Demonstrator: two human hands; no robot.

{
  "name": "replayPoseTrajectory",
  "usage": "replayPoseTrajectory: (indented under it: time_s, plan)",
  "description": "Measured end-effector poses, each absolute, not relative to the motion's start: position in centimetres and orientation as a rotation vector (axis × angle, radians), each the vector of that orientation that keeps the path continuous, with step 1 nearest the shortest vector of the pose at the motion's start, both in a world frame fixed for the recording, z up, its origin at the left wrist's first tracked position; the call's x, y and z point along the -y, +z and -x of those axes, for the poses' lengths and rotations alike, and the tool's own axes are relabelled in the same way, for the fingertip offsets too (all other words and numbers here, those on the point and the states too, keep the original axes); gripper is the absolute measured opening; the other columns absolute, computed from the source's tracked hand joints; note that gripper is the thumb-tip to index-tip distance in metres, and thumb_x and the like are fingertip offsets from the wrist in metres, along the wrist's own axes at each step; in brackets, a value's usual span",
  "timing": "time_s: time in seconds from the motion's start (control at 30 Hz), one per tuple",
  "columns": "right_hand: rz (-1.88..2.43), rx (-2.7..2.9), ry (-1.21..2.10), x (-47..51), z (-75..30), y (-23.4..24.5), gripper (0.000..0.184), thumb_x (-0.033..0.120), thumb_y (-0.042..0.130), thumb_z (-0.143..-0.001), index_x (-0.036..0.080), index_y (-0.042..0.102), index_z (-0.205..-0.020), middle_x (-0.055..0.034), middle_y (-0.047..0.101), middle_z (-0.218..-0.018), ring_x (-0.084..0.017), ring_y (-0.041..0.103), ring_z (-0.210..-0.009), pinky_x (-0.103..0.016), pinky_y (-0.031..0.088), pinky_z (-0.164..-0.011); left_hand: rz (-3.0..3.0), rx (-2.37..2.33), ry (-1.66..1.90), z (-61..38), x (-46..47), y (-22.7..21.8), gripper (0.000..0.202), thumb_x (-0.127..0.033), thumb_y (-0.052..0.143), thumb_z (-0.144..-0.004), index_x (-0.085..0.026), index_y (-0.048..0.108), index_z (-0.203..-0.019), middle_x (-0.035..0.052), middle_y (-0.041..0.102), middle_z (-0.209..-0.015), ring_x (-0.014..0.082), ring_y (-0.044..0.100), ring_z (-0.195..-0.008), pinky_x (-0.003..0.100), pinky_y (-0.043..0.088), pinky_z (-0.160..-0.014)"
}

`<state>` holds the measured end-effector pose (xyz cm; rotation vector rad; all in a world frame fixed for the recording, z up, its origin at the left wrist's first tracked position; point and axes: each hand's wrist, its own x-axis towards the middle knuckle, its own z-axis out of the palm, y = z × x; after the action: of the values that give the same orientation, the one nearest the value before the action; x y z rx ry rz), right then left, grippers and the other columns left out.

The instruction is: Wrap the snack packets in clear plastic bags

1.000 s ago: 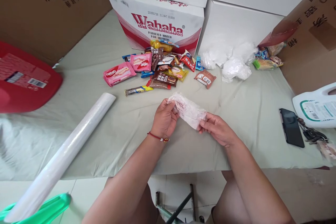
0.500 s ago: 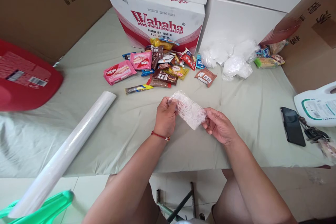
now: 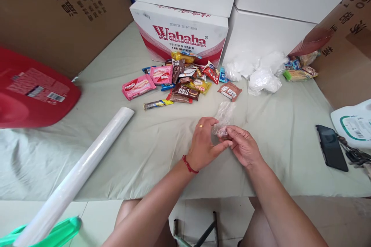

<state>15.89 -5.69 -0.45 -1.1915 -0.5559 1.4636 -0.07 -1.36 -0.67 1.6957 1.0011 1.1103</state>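
Observation:
Between my hands is a packet in crumpled clear plastic wrap (image 3: pixel 222 131), reddish-brown inside, with a loose, see-through part stretching away towards the snacks. My right hand (image 3: pixel 245 146) pinches its near right end between thumb and fingers. Curved round the left side of it is my left hand (image 3: pixel 205 141), fingertips at the plastic and thumb reaching across to the right fingertips. Just beyond the wrap lies a brown snack packet (image 3: pixel 230 91). A pile of wrapped snacks, with pink Nabati packets (image 3: pixel 138 87) and a brown cocoa packet (image 3: pixel 185 91), is further left.
A long roll of plastic film (image 3: pixel 84 166) lies at the left, overhanging the table edge onto a green stool (image 3: pixel 65 231). Bunched clear plastic (image 3: pixel 263 81) sits at the back right. A phone (image 3: pixel 332 148), a white jug (image 3: pixel 353 123) and a red container (image 3: pixel 37 88) flank the cloth.
My left hand has moved right and turned palm-in, close to the right hand. The wrapped packet, earlier held broadside between both hands, is now bunched in front, its clear part pointing away.

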Motion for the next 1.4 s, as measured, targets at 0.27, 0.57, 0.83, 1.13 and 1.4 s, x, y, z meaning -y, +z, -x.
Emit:
replayPoseTrajectory:
  time_s: [0.27, 0.57, 0.83, 1.13, 1.4]
  plan:
    - [1.222, 0.609, 1.331, 5.8, -15.7, -0.8, 0.026, 0.046, 0.092, -0.071, 0.024, 0.083, -0.081, 0.0002, 0.073, -0.081, -0.013, 0.065, -0.077, -0.030, 0.060, -0.081, -1.277, -1.063, 1.032, 0.5, 0.3, -1.5, 0.021, -0.037, 0.065, -0.090, -0.020, 0.063, -0.079, 0.0010, 0.062, -0.082, 0.0151, 0.056, -0.077, 0.028, 0.047, -0.074]
    - [1.248, 0.560, 1.285, 5.4, -16.1, -0.6, 0.028, 0.045, 0.094, -0.067, 0.022, 0.082, -0.077, -0.0013, 0.072, -0.081, -0.014, 0.064, -0.078, -0.028, 0.060, -0.076, -0.282, -0.812, 1.169, 1.4, -1.8, -0.6, 0.022, -0.016, 0.076, -0.072, -0.017, 0.055, -0.069, 0.0062, 0.074, -0.089, 0.0229, 0.075, -0.100, 0.038, 0.059, -0.094]
    - [1.396, 1.015, 1.092, 5.9, -16.1, -1.4, 0.016, 0.039, 0.075, -0.088, 0.024, 0.080, -0.083, -0.0022, 0.073, -0.092, -0.014, 0.066, -0.079, -0.029, 0.055, -0.077, -0.560, -1.005, 1.257, 2.1, -1.7, -1.1, 0.035, -0.009, 0.067, -0.057, -0.020, 0.059, -0.089, 0.0028, 0.064, -0.108, 0.0190, 0.068, -0.104, 0.030, 0.055, -0.082]
    - [1.284, 1.628, 0.784, 7.2, -15.1, -1.4, 0.020, 0.018, 0.061, -0.095, 0.027, 0.079, -0.095, -0.0058, 0.076, -0.117, -0.018, 0.073, -0.100, -0.032, 0.057, -0.089, -1.468, -1.337, 1.077, 1.4, -0.7, -0.9, 0.062, -0.021, 0.067, -0.074, -0.019, 0.049, -0.133, 0.0101, 0.068, -0.118, 0.0248, 0.064, -0.106, 0.039, 0.048, -0.090]
    - [1.275, 1.634, 1.164, 7.1, -15.9, -0.4, 0.023, 0.032, 0.057, -0.102, 0.022, 0.074, -0.088, -0.0048, 0.074, -0.094, -0.018, 0.069, -0.087, -0.030, 0.054, -0.077, -1.386, -1.385, 1.165, 1.6, -1.4, -0.8, 0.021, -0.034, 0.048, -0.098, -0.022, 0.053, -0.082, -0.0060, 0.044, -0.063, 0.0129, 0.041, -0.059, 0.027, 0.034, -0.061]
